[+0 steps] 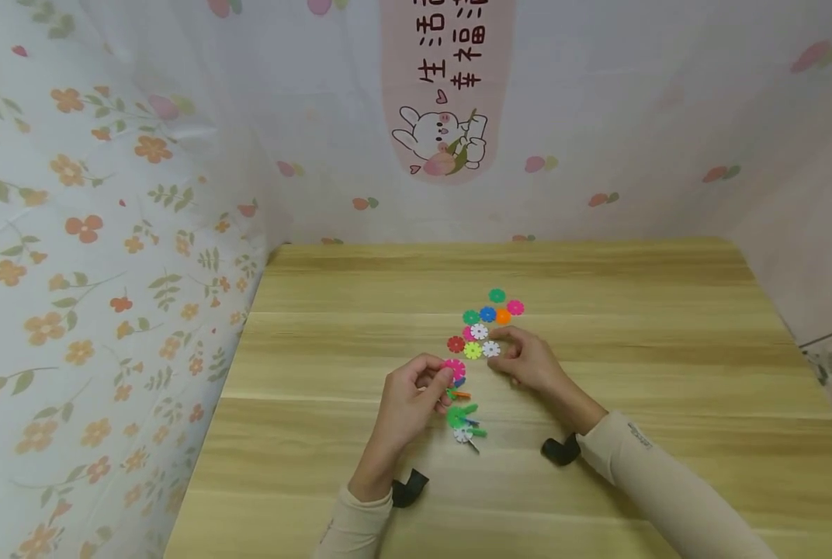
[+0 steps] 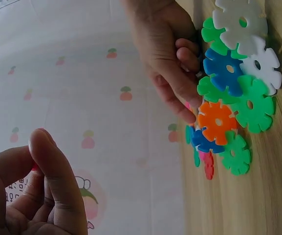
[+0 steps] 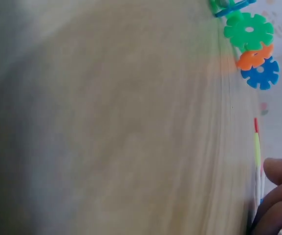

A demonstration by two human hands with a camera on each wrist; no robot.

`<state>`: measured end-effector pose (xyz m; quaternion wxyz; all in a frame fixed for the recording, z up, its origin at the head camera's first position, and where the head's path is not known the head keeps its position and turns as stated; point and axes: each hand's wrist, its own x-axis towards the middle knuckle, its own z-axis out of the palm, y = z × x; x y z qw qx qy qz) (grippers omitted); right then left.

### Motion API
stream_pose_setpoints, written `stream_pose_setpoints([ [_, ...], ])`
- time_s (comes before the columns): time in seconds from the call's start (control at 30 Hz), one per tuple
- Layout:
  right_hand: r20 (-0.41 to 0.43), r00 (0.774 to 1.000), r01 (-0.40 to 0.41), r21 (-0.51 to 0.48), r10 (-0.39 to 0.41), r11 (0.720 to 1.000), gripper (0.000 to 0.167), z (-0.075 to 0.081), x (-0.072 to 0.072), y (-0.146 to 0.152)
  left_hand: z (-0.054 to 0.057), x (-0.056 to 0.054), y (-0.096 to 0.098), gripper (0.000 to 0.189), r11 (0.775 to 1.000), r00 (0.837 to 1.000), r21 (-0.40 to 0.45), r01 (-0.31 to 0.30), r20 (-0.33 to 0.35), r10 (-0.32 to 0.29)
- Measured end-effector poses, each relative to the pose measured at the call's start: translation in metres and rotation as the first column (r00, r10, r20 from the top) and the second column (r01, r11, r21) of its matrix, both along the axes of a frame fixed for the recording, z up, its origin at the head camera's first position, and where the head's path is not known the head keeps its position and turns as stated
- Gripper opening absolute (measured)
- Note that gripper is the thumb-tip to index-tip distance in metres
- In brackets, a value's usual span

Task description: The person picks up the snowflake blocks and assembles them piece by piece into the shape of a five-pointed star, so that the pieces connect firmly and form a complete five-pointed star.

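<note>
My left hand (image 1: 412, 392) pinches a pink notched flower disc (image 1: 455, 369) between thumb and finger; in the left wrist view only a sliver of it shows. Beside and below that hand stands a row of interlocked discs, with a green disc (image 1: 456, 418) and a white disc (image 1: 462, 435) at its near end and an orange disc (image 2: 217, 122) farther along. Over the loose pieces, my right hand (image 1: 531, 361) has thumb and fingers apart around a flat white disc (image 1: 490, 349). I see no disc lifted in it.
Several loose discs lie flat beyond the hands, among them a yellow disc (image 1: 473, 350), a red disc (image 1: 455, 344), a blue disc (image 1: 487, 314) and an orange disc (image 1: 503, 316). Black straps hang at both wrists. Patterned cloth (image 1: 318, 178) borders the wooden table (image 1: 304, 435).
</note>
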<state>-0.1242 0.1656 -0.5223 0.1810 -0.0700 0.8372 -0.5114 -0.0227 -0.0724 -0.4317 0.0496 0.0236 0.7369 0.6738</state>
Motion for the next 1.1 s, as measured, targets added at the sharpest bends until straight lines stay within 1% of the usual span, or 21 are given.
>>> stream_pose_setpoints([
  [0.13,-0.029,0.999,0.026,0.033,-0.025,0.999,0.043,-0.003,-0.001,-0.001,0.000,-0.002,0.001,0.016,1.000,1.000,-0.005,0.002,0.008,-0.002],
  [0.3,-0.071,0.997,0.028,0.080,-0.023,0.996,0.041,-0.004,-0.001,-0.003,0.001,-0.003,0.004,0.018,1.000,1.000,-0.027,0.015,0.001,-0.015],
  [0.47,-0.133,0.991,0.039,0.088,-0.028,0.995,0.037,-0.005,0.000,-0.005,0.000,-0.004,0.006,0.017,0.999,1.000,-0.043,0.019,0.000,-0.019],
  [0.67,-0.196,0.980,0.045,0.150,-0.014,0.988,0.034,-0.009,0.003,-0.006,0.002,-0.003,0.009,0.013,0.999,1.000,-0.053,0.009,0.030,-0.007],
  [0.77,-0.242,0.970,0.054,0.183,-0.008,0.982,0.034,-0.008,0.004,-0.008,0.008,-0.001,0.011,0.011,0.998,0.999,-0.067,0.005,0.040,-0.003],
  [0.87,-0.284,0.959,0.064,0.206,-0.003,0.976,0.033,-0.007,0.005,-0.009,0.020,0.001,0.012,0.010,0.998,0.999,-0.067,0.006,0.039,-0.004],
  [0.97,-0.304,0.953,0.077,0.213,-0.009,0.974,0.032,-0.006,0.006,-0.010,0.029,0.004,0.013,0.010,0.998,1.000,-0.055,0.009,0.019,-0.008],
  [1.03,-0.309,0.951,0.082,0.212,-0.013,0.974,0.032,-0.005,0.006,-0.010,0.032,0.006,0.013,0.011,0.999,1.000,-0.053,0.008,0.010,-0.007],
  [1.1,-0.310,0.951,0.084,0.208,-0.016,0.974,0.033,-0.004,0.006,-0.009,0.032,0.006,0.013,0.011,0.998,1.000,-0.054,0.009,0.002,-0.009],
])
